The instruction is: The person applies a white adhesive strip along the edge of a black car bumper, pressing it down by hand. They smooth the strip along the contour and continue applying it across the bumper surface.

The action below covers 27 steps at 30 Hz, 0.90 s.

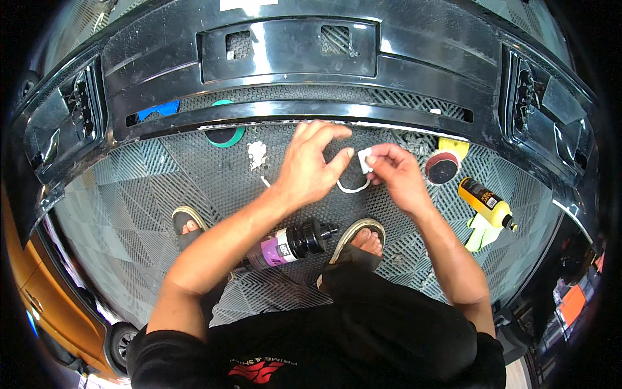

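Note:
A black car bumper (pixel 291 55) spans the far side in front of me. Along its lower edge runs a pale, rough strip (pixel 382 125). My left hand (pixel 311 159) is at this edge, thumb and index finger apart, with nothing seen in it; whether the fingertips touch the bumper is unclear. To its right, my right hand (pixel 395 172) pinches a small white flat piece (pixel 365 160) between thumb and fingers. A thin white cord (pixel 353 190) loops below this piece and passes out of sight behind my left hand.
Between my feet lies a black bottle-like container with a purple label (pixel 280 249). Right of my hands are a round dark pad (pixel 442 170), a yellow bottle (pixel 486 202) and a lime cloth (pixel 483 233). A green-rimmed pad (pixel 236 136) and crumpled white material (pixel 257 155) lie left.

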Motion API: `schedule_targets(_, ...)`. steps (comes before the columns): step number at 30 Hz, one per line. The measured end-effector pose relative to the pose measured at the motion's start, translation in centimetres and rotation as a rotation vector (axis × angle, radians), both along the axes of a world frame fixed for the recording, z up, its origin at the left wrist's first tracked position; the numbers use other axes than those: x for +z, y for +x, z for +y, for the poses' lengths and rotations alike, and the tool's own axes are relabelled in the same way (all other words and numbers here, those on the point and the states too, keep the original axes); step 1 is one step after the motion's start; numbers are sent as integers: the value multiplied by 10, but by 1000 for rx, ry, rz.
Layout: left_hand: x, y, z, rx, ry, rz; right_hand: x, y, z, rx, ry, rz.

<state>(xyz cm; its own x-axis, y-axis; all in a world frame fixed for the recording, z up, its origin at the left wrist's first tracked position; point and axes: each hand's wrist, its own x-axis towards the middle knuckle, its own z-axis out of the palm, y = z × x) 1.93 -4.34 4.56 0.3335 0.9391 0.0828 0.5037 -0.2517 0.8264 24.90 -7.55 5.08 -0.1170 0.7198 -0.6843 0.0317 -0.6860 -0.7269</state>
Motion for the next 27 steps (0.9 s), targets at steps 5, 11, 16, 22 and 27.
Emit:
schedule_targets(5,-15,-39,40,-326,56,357,27,18,38,37,16,-231)
schedule_targets(11,-9,-45,83,-676,-80,378,36,27,64,196,-85,-410)
schedule_targets(16,-31,-56,92,-621,-91,130,14,-12,63,-184,-72,-306)
schedule_targets(22,-53,-59,85,-609,35,-15,-2,-56,49,-416,-51,-370)
schedule_targets(27,-57,-59,82,-571,75,-82,-6,-71,41,-493,-19,-406)
